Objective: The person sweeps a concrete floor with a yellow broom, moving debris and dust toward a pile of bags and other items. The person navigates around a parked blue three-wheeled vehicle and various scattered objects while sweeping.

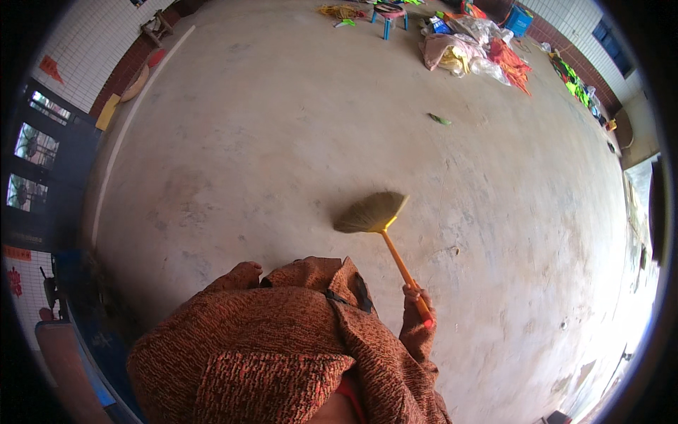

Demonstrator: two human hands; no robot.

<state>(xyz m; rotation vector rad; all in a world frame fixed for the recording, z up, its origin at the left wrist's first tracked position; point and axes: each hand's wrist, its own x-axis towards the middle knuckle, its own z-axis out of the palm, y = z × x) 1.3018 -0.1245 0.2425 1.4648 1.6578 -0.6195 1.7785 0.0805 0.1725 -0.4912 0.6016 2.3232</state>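
Before me, a broom (385, 232) shows an orange handle (401, 265), yellow binding (383, 229) and olive-brown bristles (371, 212) against a grey-beige floor (282, 141); rust and black flecks pattern the person's jacket (268, 321), a maroon band (115, 83) runs under white grid tiles (95, 49), and a crate (519, 22) is blue.

No readable text: rectangular orange-red strip (17, 252) with dark marks at 9 o'clock, red figure (15, 281) just below on white tiled wall (32, 291), too small
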